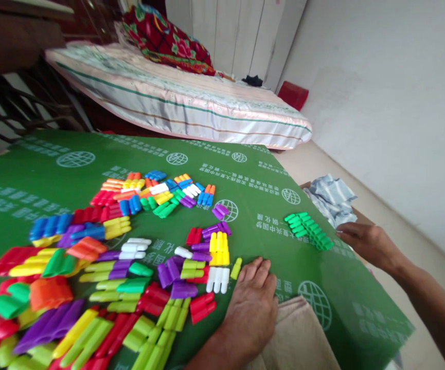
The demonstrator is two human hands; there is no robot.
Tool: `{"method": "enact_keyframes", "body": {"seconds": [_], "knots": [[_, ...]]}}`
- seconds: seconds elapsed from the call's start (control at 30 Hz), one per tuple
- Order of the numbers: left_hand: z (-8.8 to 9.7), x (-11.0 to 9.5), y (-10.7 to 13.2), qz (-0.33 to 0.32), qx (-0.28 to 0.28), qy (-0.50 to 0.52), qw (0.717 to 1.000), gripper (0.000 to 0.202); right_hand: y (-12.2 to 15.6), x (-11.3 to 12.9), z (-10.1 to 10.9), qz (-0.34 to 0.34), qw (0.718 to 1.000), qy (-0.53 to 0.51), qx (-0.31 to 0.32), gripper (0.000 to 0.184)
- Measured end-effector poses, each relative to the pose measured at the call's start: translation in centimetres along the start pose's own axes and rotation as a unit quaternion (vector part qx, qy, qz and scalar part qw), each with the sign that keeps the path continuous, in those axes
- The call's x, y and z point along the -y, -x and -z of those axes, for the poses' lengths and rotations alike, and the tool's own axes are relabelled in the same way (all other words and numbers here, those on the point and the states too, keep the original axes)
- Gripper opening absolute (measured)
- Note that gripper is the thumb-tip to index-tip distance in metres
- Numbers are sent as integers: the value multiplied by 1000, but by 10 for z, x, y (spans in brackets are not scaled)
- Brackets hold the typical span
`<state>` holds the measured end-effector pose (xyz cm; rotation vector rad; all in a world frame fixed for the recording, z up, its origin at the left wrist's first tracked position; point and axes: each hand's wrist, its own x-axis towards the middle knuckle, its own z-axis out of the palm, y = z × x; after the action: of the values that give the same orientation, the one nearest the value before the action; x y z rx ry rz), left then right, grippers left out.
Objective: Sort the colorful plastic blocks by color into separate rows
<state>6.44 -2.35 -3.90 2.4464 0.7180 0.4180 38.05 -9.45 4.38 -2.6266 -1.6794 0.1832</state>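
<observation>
Green table (264, 241) before bed (191, 113). We rest left hand (253, 295) open, palm down, beside lime block (236, 268); right hand (369, 242) at right edge, grip we cannot tell. Green strip (309, 231) nearer right hand, long axis slanting edgeward; room leftward toward scattered blocks (133, 248).

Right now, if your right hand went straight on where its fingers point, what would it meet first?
Likely the joined green pieces, if the right hand is above the green board; depth is unclear, so it could meet the board's edge first.
</observation>
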Motion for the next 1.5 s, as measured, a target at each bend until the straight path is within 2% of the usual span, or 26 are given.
{"method": "enact_keyframes", "body": {"seconds": [0.1, 0.3, 0.4, 0.53, 0.8, 1.0, 1.17, 1.37, 1.43, 1.5], "knots": [[2, -1, 0, -4, -2, 1, 1000, 29, 29, 23, -9, 21, 998, -58, -22, 29], [-1, 1, 2, -18, -16, -11, 1000, 30, 88, 97, -35, 125, 978, -165, -9, 25], [-2, 2, 1, -28, -19, -22, 999, 30, 106, 126, -48, 180, 968, -170, -35, 26], [-1, 1, 1, -34, -19, -34, 999, 30, 115, 148, -61, 222, 959, -154, -85, 26], [10, -3, 3, -29, 30, -58, 997, 29, 120, 177, -72, 259, 937, -176, -152, 23], [21, -6, 0, -50, 61, -85, 993, 28, 127, 183, -84, 244, 933, -191, -182, 21], [35, -10, 6, -70, 86, -106, 988, 18, 133, 189, -81, 252, 923, -215, -197, 22], [55, -10, 36, -69, 73, -136, 986, 21, 138, 199, -77, 283, 911, -235, -186, 22], [62, -8, 54, -83, 45, -147, 985, 20, 138, 201, -80, 284, 910, -239, -185, 22], [69, -5, 76, -97, -9, -159, 982, 17, 139, 201, -85, 289, 907, -238, -191, 21]]}}
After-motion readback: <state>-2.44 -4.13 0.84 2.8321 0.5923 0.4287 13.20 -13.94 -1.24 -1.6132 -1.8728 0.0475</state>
